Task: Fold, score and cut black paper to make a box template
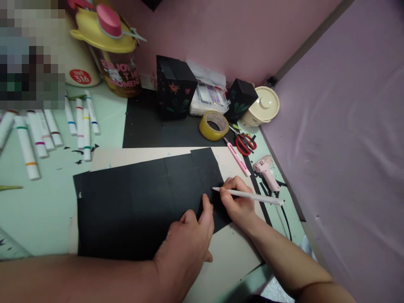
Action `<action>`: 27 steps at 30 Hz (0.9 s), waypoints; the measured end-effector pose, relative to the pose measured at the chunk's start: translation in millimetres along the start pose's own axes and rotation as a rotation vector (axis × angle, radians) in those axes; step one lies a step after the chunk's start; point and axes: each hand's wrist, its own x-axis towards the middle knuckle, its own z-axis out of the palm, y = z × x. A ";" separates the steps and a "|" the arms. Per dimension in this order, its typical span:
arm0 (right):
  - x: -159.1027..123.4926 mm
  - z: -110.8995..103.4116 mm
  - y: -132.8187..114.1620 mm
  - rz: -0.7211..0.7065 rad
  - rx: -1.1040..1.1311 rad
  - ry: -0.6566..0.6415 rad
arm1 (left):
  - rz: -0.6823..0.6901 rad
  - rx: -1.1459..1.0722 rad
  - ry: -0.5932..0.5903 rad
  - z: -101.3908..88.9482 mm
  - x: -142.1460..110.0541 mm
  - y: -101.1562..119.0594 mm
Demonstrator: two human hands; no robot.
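A sheet of black card [135, 198] with faint fold lines and a tab at its upper right lies in front of me. My left hand [191, 237] presses down on its right part, index finger stretched out, thumb near the lower edge; it holds nothing. Between the fingertips of my right hand [238, 202] is a slim white pen [255, 197]. Its tip points left, at the card's right end; I cannot tell whether it touches. Beneath the card shows a pale board [233, 256].
Several white markers [28, 147] lie at left. Behind stand two black boxes [175, 86] [241, 99], a yellow tape roll [213, 125] and a yellow-lidded jug [118, 67]. At right are a pink cutter [238, 159], red-handled scissors [245, 144] and a glue gun [267, 172].
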 end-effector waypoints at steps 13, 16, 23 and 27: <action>-2.6 -0.7 0.2 0.018 -0.021 -0.074 | 0.015 0.038 0.040 2.7 -2.1 -0.6; -1.0 -0.3 -3.8 0.017 -0.022 -0.083 | 0.014 0.041 0.039 2.5 -1.7 -0.4; 0.5 -0.7 -8.0 0.014 -0.026 -0.100 | 0.012 0.059 0.038 2.2 -3.0 -0.4; 0.4 -0.5 -8.9 0.008 -0.028 -0.092 | 0.007 0.072 0.057 2.6 -3.7 0.2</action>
